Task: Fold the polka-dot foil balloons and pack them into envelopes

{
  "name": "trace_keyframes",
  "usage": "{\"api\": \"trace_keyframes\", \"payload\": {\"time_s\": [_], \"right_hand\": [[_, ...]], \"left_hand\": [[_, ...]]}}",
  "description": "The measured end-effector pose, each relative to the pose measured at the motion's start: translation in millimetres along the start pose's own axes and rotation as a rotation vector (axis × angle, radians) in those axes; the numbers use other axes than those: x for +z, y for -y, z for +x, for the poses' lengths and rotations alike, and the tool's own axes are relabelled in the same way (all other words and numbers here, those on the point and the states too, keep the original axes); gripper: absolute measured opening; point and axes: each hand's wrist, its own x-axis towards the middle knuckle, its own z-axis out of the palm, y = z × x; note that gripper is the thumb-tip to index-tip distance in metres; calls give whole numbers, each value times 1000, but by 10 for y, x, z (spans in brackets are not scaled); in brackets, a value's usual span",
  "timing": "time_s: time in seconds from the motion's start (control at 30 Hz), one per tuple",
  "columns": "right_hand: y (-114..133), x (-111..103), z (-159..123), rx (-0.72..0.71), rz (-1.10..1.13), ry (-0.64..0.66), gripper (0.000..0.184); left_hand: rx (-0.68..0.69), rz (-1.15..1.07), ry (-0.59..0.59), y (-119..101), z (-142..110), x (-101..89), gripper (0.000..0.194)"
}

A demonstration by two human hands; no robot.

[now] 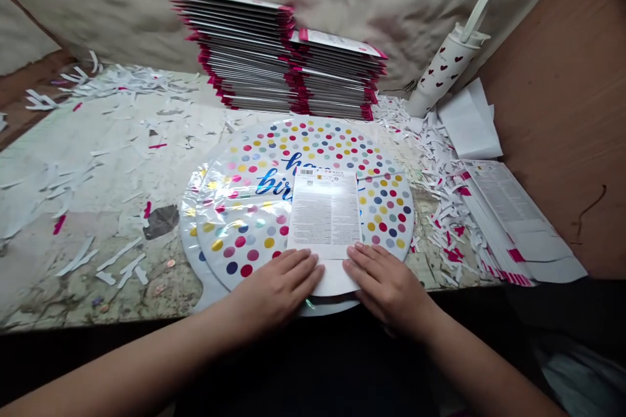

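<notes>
Two round foil balloons lie flat and overlapping on the table, printed with multicoloured polka dots and blue script lettering. A white printed card with a barcode lies on top of them, its lower end folded or tucked near my hands. My left hand rests flat on the dotted foil, just left of the card's lower corner. My right hand lies flat beside that corner on the other side, with its fingertips at the card's edge. Neither hand is gripping anything.
Two tall stacks of packaged flat items with pink edges stand behind the balloons. White paper scraps litter the worn table. A heart-printed white tube leans at the back right, by white printed cards and a brown board.
</notes>
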Motion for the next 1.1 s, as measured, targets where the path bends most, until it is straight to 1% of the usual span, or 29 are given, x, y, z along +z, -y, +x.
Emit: {"api": "trace_keyframes", "payload": {"time_s": [0.07,0.1,0.13,0.2,0.27,0.3,0.33,0.37,0.43,0.47,0.5,0.57,0.6,0.63,0.67,0.73,0.77,0.8,0.83,0.87,0.9,0.93,1.0,1.07,1.1], "right_hand": [[-1,-37,60,77,70,-18,28],[-10,-54,101,131,126,-37,22],[-26,-68,146,193,183,-55,17],[-73,-81,235,328,253,-67,13],[-126,-81,304,428,212,-62,10],[-148,-80,329,437,159,-59,14],[-161,-79,348,406,103,-43,20],[-165,-78,364,342,57,-9,27],[-137,-78,399,177,-3,104,37],[-109,-77,422,112,-30,174,43],[-76,-76,450,77,-69,231,47],[-11,-83,516,71,-178,284,49],[12,-97,549,71,-232,283,48],[28,-119,580,62,-276,266,45],[36,-149,605,40,-307,232,41],[42,-223,635,-31,-339,125,36],[46,-256,639,-74,-343,57,34],[53,-281,638,-112,-344,-13,33],[65,-294,631,-141,-341,-74,32],[82,-293,622,-157,-339,-120,31],[102,-281,610,-160,-338,-151,31],[123,-261,597,-152,-336,-172,30],[161,-216,571,-125,-325,-193,29],[179,-194,545,-111,-297,-203,28],[177,-198,531,-103,-274,-204,28]], "left_hand": [[-60,-35,-7,-36,79,-28,30],[-120,-53,-11,-47,124,-43,26],[-202,-56,-22,-53,171,-57,23],[-379,-1,-53,-50,266,-79,20],[-503,99,-70,-18,350,-103,18],[-533,131,-66,12,383,-120,18],[-547,135,-52,51,409,-142,18],[-554,113,-28,95,425,-169,17],[-555,22,26,179,426,-235,11],[-543,-24,28,202,411,-269,7],[-524,-60,-4,201,387,-300,10],[-496,-126,-135,118,324,-343,18],[-500,-190,-186,40,290,-349,17],[-527,-308,-188,-51,260,-345,15],[-583,-496,-137,-143,238,-331,16],[-734,-1027,2,-283,222,-282,25],[-803,-1297,-3,-318,231,-253,28],[-860,-1524,-74,-328,249,-226,28],[-902,-1685,-196,-316,273,-203,25],[-933,-1774,-328,-290,300,-186,20],[-959,-1807,-434,-258,326,-173,15],[-987,-1811,-504,-226,349,-166,9],[-1043,-1845,-590,-180,380,-161,4],[-1087,-1990,-652,-168,389,-162,9],[-1093,-2088,-654,-170,387,-161,13]]}}
